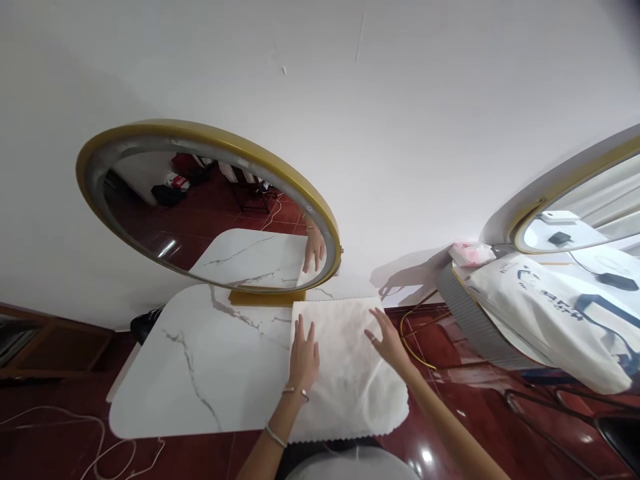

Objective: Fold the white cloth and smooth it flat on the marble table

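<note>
A white cloth [345, 380] with a scalloped edge lies spread over the right end of a white marble-patterned table [200, 373]. My left hand [304, 360] rests on the cloth's left side, fingers stretched out and apart. Near the cloth's upper right edge is my right hand [389, 343], its fingers spread over the fabric. Neither hand grasps anything. Slight creases show in the cloth between and below the hands. Behind the cloth stands an oval-looking mirror [200, 207] with a gold frame, on a gold base [265, 298]; it reflects the tabletop and a hand.
To the right, a second table carries a white printed cloth bag [545, 320], a pink-and-white packet [473, 254] and another gold-framed mirror [575, 193]. A white cable [100, 440] lies on the red floor at lower left. A wooden shelf [60, 347] stands at far left.
</note>
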Tool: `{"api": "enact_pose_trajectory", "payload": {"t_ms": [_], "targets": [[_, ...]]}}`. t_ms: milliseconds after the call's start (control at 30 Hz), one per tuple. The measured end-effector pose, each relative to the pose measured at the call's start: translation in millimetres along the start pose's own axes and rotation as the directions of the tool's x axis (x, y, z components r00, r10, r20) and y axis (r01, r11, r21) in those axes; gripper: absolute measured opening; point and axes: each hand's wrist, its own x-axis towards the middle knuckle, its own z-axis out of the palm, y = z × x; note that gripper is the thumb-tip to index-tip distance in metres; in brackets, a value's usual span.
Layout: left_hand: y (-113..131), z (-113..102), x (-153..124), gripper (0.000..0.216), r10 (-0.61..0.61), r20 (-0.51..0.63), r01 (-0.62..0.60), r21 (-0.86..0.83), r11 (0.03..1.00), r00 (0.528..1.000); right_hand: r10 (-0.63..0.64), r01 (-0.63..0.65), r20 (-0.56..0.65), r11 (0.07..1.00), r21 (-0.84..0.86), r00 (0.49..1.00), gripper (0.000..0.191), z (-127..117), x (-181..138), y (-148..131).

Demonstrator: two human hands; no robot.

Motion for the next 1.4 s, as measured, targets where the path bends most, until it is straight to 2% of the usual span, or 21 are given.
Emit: {"api": "enact_pose_trajectory", "payload": {"t_ms": [100, 200, 300, 400, 533, 667, 800, 900, 967, 1067, 1200, 1300, 1400], "targets": [[-5.8, 26.5, -13.5, 0.046, 0.034, 0.010, -0.035, 0.050, 0.998, 0.999, -0.145, 0.149, 0.031, 0.974, -0.168, 0.989, 0.042, 30.0, -23.9, 1.4], [-6.2, 40.9, -5.4, 0.051, 0.092, 0.050, -0.096, 0.081, 0.992, 0.994, -0.246, 0.262, 0.089, 0.894, -0.363, 0.965, 0.044, 56.1, -22.5, -2.6], [-6.8, 50.8, 7.3, 0.059, 0.062, -0.017, -0.060, 0.112, 0.992, 0.998, -0.233, 0.257, 0.110, 0.829, -0.497, 0.966, 0.048, 77.0, -9.1, -6.2], [-10.7, 57.6, 16.3, 0.064, 0.048, -0.102, -0.035, 0.132, 0.991, 0.994, -0.202, 0.202, 0.067, 0.785, -0.586, 0.977, 0.051, 91.2, 1.2, -5.5], [-13.1, 59.2, 30.6, 0.068, 0.062, -0.171, -0.029, 0.191, 0.981, 0.983, -0.194, 0.171, 0.037, 0.738, -0.653, 0.980, 0.052, 98.0, 14.3, -4.1], [-8.5, 55.1, 60.2, 0.065, 0.051, -0.191, -0.003, 0.244, 0.970, 0.980, -0.168, 0.157, 0.049, 0.717, -0.679, 0.985, 0.053, 97.0, 40.9, -7.6], [-5.6, 51.0, 105.4, 0.050, -0.001, -0.107, 0.032, 0.288, 0.957, 0.994, -0.110, 0.139, 0.085, 0.737, -0.661, 0.990, 0.053, 94.8, 75.0, -13.5], [-7.7, 47.5, 125.4, 0.040, 0.022, -0.023, -0.015, 0.287, 0.958, 0.999, -0.077, 0.114, 0.086, 0.744, -0.658, 0.993, 0.053, 94.5, 94.9, -18.0], [-9.8, 44.5, 118.9, 0.040, 0.082, 0.019, -0.084, 0.279, 0.957, 0.996, -0.071, 0.106, 0.080, 0.745, -0.658, 0.994, 0.053, 95.4, 101.4, -19.8], [-11.1, 40.3, 82.3, 0.049, 0.159, -0.004, -0.151, 0.297, 0.943, 0.987, -0.075, 0.097, 0.061, 0.748, -0.656, 0.995, 0.053, 97.9, 96.5, -20.0], [-8.6, 40.6, 32.9, 0.061, 0.100, -0.099, -0.060, 0.342, 0.938, 0.990, -0.108, 0.098, 0.025, 0.742, -0.663, 0.994, 0.053, 102.6, 64.7, -18.1], [-5.9, 44.5, 24.2, 0.066, 0.052, -0.132, -0.004, 0.344, 0.939, 0.990, -0.145, 0.108, 0.003, 0.725, -0.680, 0.989, 0.054, 106.1, 39.2, -17.2], [-3.4, 46.7, 35.7, 0.066, 0.070, -0.114, -0.030, 0.323, 0.946, 0.991, -0.144, 0.096, -0.012, 0.718, -0.689, 0.989, 0.055, 108.1, 30.5, -17.1]]}}
